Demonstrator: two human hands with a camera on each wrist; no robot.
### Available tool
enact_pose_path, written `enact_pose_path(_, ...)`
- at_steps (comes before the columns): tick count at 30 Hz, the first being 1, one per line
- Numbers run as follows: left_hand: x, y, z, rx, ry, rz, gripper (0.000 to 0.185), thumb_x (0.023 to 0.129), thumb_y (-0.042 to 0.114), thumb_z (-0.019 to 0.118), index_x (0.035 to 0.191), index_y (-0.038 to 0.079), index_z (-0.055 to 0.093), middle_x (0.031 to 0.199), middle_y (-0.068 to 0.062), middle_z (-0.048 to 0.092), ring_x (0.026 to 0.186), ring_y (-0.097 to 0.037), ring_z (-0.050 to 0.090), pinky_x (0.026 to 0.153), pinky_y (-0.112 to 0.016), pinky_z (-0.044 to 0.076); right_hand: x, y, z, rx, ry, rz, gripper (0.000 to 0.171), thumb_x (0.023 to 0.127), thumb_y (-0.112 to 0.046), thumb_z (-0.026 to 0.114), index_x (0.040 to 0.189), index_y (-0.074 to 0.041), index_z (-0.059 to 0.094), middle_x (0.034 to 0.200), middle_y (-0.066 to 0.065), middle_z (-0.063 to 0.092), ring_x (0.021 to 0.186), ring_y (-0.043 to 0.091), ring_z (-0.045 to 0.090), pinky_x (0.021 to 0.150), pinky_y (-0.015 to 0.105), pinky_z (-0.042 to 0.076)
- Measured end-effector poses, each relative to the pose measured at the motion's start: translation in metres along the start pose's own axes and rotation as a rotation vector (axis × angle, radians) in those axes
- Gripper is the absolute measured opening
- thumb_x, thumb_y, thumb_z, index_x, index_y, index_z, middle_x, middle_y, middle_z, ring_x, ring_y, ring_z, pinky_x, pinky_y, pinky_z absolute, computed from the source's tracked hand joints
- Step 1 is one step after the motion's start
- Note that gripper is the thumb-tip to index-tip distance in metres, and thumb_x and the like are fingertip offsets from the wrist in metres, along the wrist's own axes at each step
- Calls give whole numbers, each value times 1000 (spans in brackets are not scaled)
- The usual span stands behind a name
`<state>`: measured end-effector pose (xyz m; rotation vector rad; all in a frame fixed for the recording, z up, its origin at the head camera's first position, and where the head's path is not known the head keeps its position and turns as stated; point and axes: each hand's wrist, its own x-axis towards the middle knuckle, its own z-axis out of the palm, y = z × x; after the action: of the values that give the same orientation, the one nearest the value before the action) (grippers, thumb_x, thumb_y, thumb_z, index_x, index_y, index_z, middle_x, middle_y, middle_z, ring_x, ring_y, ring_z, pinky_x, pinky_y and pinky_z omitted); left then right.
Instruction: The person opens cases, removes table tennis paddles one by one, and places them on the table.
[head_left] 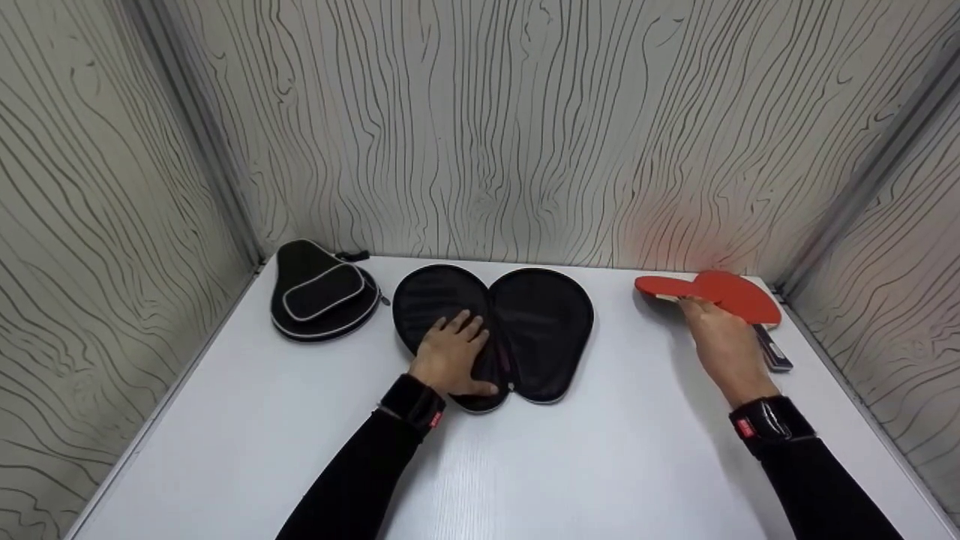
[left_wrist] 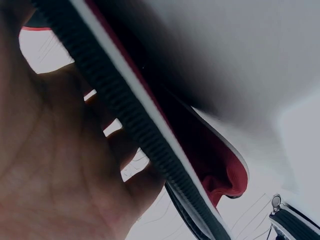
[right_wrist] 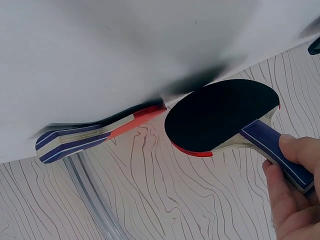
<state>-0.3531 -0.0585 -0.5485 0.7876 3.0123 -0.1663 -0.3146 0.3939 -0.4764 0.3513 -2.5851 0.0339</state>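
Patterned walls (head_left: 480,135) border our white counter (head_left: 592,472). Two cases: a closed case (head_left: 326,300) left of the open case (head_left: 540,330), where our left hand (head_left: 452,356) lies, fingers apart. Right of it, two paddles (head_left: 739,298); our right hand (head_left: 721,345) clamps its fingers on one paddle (right_wrist: 222,117).

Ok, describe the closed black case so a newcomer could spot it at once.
On the white table, go to the far left corner. The closed black case lies there, left of the spread-open case. Unlike that one, it's shut and shows a white-edged pocket.
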Motion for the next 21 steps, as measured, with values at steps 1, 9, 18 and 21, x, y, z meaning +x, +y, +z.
enact_pose_path(1, 0, -1, 1, -10, 1, 4, 118, 94, 97, 67, 184, 24, 43, 195, -3, 36, 185, -29, 28, 150, -55, 32, -1, 0, 1, -2, -2, -4, 36, 102, 18, 71, 136, 7, 76, 133, 35, 82, 109, 61, 83, 87, 73, 70)
enact_pose_path(9, 3, -3, 3, -69, -17, 10, 119, 96, 96, 67, 185, 22, 40, 196, -4, 32, 186, -29, 23, 151, -56, 28, -3, 0, 6, 10, -102, -37, 35, 105, 13, 72, 140, 13, 74, 142, 39, 77, 119, 59, 81, 83, 68, 71)
enact_pose_path(18, -21, 13, -37, 9, -46, -22, 109, 100, 88, 70, 183, 22, 44, 194, -2, 38, 184, -28, 31, 149, -52, 34, -6, 1, 14, 69, -206, -69, 33, 103, 4, 82, 134, 8, 71, 127, 36, 79, 96, 54, 83, 69, 63, 71)
enact_pose_path(21, -21, 14, -39, 37, -58, -26, 108, 102, 89, 66, 184, 23, 43, 195, 0, 37, 184, -25, 30, 149, -49, 35, -5, -3, 16, 76, -229, -71, 33, 103, 3, 82, 135, 7, 72, 130, 35, 79, 84, 50, 82, 61, 59, 69)
